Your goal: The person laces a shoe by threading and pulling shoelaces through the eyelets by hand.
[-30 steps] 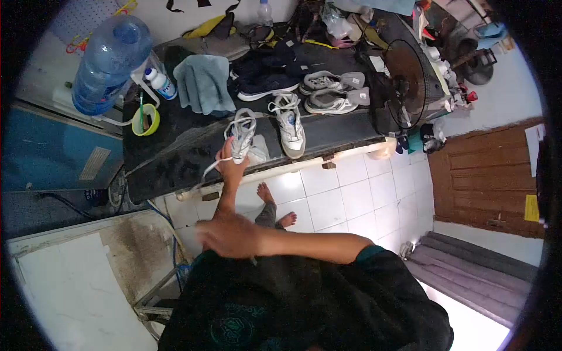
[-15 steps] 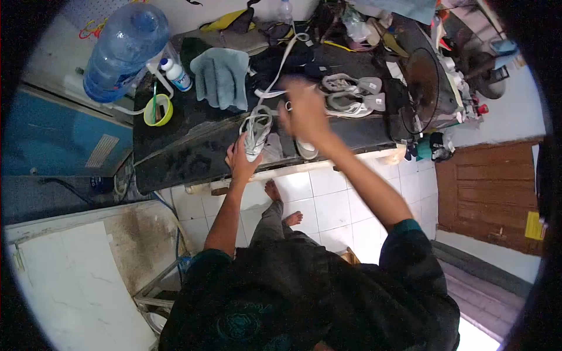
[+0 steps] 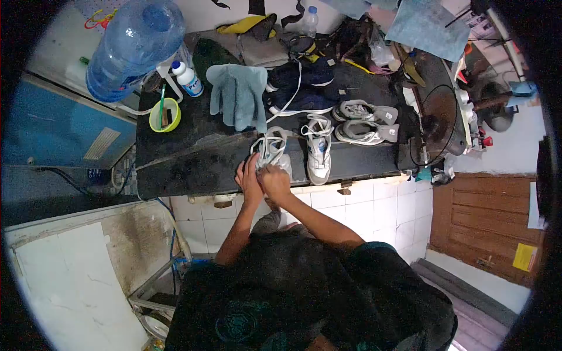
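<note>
A white-and-grey sneaker (image 3: 274, 142) stands at the front edge of the black table, its toe toward me. My left hand (image 3: 250, 180) grips its left side near the toe. Over the front of the shoe, my right hand (image 3: 274, 182) is closed, fingers curled down; what they pinch is hidden. A long white shoelace (image 3: 288, 104) trails behind the sneaker across the dark shoes. To the right stands a matching white sneaker (image 3: 318, 152), laced, apart from both hands.
Behind are dark navy shoes (image 3: 307, 99) and a grey cloth (image 3: 239, 96). Grey-white shoes (image 3: 366, 131) sit right, beside a fan (image 3: 439, 126). At left stand a yellow-green bowl (image 3: 165, 120), a white bottle (image 3: 187, 81) and a large blue water jug (image 3: 136, 50).
My right hand has come down and left from above the table onto the sneaker's front. My left hand stays at the sneaker. The view has shifted, showing the matching sneaker fully.
</note>
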{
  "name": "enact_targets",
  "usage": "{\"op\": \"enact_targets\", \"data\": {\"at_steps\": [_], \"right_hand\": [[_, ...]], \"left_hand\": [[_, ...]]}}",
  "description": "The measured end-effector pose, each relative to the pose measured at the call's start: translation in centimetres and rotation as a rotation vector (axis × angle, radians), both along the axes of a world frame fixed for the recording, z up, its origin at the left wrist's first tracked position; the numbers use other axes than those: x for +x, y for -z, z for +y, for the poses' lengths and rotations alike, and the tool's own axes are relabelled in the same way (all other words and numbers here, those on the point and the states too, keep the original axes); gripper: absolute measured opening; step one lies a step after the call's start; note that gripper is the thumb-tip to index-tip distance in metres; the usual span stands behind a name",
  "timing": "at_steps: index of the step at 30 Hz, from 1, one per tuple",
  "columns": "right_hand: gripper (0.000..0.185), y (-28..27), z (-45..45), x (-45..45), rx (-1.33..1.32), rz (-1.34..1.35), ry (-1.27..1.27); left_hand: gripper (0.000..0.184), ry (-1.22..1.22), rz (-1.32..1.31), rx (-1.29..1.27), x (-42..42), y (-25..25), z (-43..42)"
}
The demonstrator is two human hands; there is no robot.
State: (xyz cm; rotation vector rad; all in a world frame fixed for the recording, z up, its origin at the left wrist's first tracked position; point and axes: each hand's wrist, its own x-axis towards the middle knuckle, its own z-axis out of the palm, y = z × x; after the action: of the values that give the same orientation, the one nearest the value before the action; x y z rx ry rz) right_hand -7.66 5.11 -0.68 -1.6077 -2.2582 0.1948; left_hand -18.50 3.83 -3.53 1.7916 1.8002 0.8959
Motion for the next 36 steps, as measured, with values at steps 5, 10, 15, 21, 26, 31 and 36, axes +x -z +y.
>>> {"op": "enact_targets", "data": {"at_steps": [5, 10, 15, 21, 26, 31, 36], "right_hand": [[0.011, -0.4, 0.4, -0.1, -0.023, -0.031, 0.000], [0.011, -0.8, 0.5, 0.1, -0.021, -0.042, -0.065], [0.012, -0.6, 0.6, 0.5, -0.032, 0.046, -0.096], [0.018, -0.5, -0.2, 0.2, -0.134, 0.147, -0.035], [0.026, -4.8, -1.5, -0.7, -0.470, 0.229, -0.028], [0.030, -8.4, -5.5, 0.6, -0.498, 0.271, 0.002], [0.031, -13.8, -13.9, 5.6, -0.525, 0.422, 0.096]], "left_hand": [[0.066, -0.022, -0.067, -0.005, 0.4, -1.2, 0.1], [0.069, -0.017, -0.074, 0.008, 0.2, -0.6, 0.2], [0.069, -0.016, -0.094, 0.000, 0.3, -1.0, 0.2], [0.077, -0.043, -0.018, -0.016, 0.5, -0.2, 0.1], [0.077, -0.042, -0.070, 0.005, 0.2, 1.5, 0.3], [0.079, -0.075, -0.045, 0.021, 1.3, -1.6, -0.5], [0.079, -0.119, 0.047, -0.003, 2.0, -0.6, -0.6]]}}
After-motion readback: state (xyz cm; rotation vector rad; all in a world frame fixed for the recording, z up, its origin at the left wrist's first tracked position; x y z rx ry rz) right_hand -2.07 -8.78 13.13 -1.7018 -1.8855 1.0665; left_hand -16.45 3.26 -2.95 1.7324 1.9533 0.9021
